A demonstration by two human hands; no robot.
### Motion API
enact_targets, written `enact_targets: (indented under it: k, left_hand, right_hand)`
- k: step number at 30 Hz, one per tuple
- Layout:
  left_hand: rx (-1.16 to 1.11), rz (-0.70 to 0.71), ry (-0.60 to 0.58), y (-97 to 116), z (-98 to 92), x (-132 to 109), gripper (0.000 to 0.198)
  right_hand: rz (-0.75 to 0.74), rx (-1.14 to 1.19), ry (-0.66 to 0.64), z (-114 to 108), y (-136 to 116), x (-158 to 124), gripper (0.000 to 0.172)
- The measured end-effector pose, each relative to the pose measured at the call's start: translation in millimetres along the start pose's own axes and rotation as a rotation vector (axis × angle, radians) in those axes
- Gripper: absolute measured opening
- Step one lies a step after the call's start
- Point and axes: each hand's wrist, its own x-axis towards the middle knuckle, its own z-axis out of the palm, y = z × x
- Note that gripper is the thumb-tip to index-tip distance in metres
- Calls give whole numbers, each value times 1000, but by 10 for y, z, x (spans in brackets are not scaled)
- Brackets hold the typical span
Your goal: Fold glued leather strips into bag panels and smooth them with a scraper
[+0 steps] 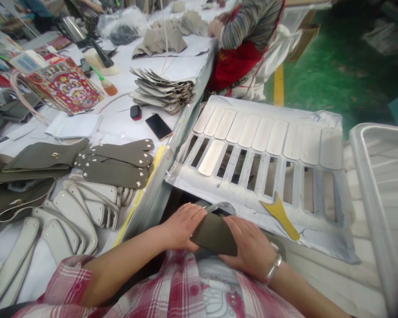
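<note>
My left hand (183, 224) and my right hand (252, 247) are both closed on a flat olive-green leather piece (214, 234) held just above my lap. The left fingers curl over its left end, the right hand presses on its right side. A silver bracelet sits on my right wrist. Just beyond the hands lies a white slotted rack (268, 145) with several pale oblong pieces laid across it. A yellow scraper (280, 214) rests on the rack's near edge.
On the table to the left lie olive pieces (119, 163), grey strap pieces (76, 212), a phone (158, 126) and a stack of cut parts (164, 90). Another person in a red apron (242, 53) works at the far end. A white tray (378, 185) stands at the right.
</note>
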Motion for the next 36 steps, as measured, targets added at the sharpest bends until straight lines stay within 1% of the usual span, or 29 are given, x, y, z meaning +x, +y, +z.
enact_targets:
  k: [3,7,10,13,16,18,21,23,25,28,30,32,34,36]
  left_hand:
    - [-6,19,19,-25,5,-2,74]
    - [16,-23,-37,5,-44,-6,73]
    - [119,-84,-108,137,-91,38,76]
    - [272,-54,-148,343,-81,163,81]
    - [301,3,-161,499,-1,309,80]
    - [262,-16,-160,528,56,363,79]
    - [230,-42,-139,492,97,368,78]
    - [230,-37,-134,474,108,359,78]
    - [236,-40,-134,504,133,376,79]
    - [246,-41,-90,657,232,492,85]
    - [223,-1,-63,795,326,622,87]
    - [174,38,-72,916,411,752,79]
    - [138,35,-89,993,463,843,68]
    - [124,15,-92,1020,480,883,63]
  right_hand:
    - [5,27,-5,12,18,-7,72]
    - [24,52,-15,21,41,-38,71]
    - [28,66,-15,25,38,-38,70]
    - [17,78,-22,20,1,-16,69]
    - [28,82,-37,-8,-15,-43,66]
    - [26,49,-33,-49,43,-139,72]
    - [36,-44,-9,-143,242,-401,86]
    - [61,-61,-4,-207,394,-588,85]
    - [69,-31,1,-247,510,-715,79]
    - [62,43,6,-241,586,-758,73]
    - [76,91,-2,-218,591,-730,72]
    - [98,137,-20,-206,593,-706,70]
    - [120,186,-46,-210,617,-718,69]
    - [149,281,-74,-215,679,-778,76]
